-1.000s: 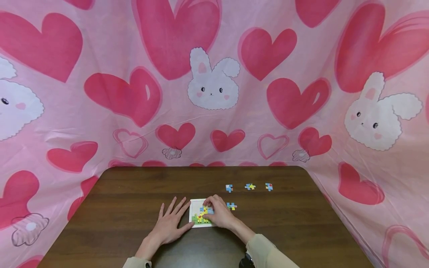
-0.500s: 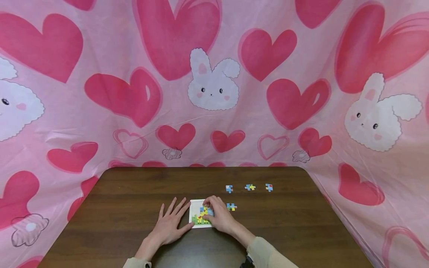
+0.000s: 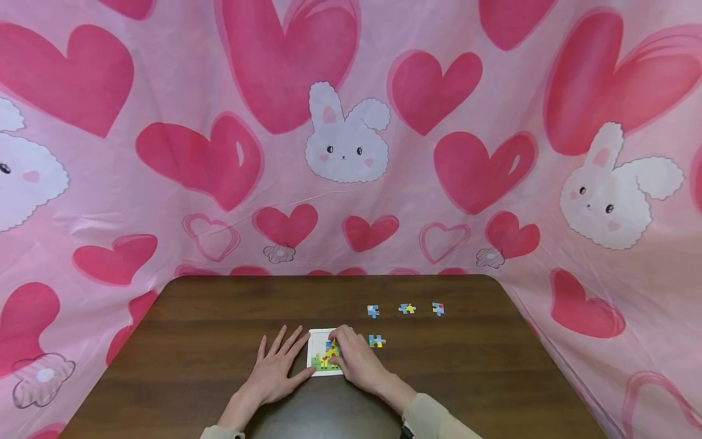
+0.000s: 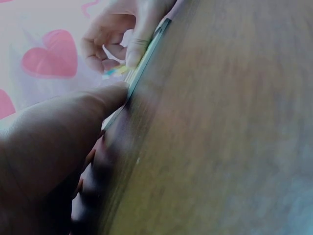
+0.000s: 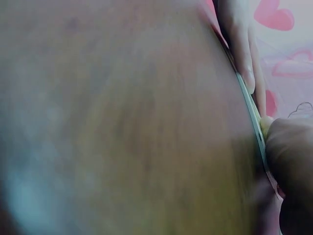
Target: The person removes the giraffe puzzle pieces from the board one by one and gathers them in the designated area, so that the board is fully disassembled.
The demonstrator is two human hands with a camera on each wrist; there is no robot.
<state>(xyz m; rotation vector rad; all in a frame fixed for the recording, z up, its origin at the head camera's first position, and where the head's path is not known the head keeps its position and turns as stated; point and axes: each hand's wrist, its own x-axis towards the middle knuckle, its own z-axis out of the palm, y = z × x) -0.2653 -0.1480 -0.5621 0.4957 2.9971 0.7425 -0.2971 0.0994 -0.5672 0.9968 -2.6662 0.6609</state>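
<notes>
A small white-framed jigsaw puzzle [image 3: 319,339] lies flat on the table, partly filled with yellow giraffe and green grass pieces. My left hand [image 3: 272,369] rests with fingers spread at its left side, the thumb touching the frame's lower left corner. My right hand [image 3: 359,360] arches over the right half, thumb and fingertips pinching at a puzzle piece [image 3: 332,352] in the tray. In the left wrist view, blue and yellow pieces [image 4: 115,71] show by the right hand's fingertips. The right part of the puzzle is hidden beneath that hand.
Several loose puzzle pieces lie on the dark wooden table [image 3: 219,317]: one piece [image 3: 376,341] right of the right hand, and others [image 3: 373,311], [image 3: 407,309] and a piece [image 3: 437,308] farther back. A pink heart-patterned cloth [image 3: 351,201] hangs around the table.
My right hand has shifted slightly left and flattened a little, covering more of the puzzle's right side. The left hand stays in place, and the loose pieces lie as before.
</notes>
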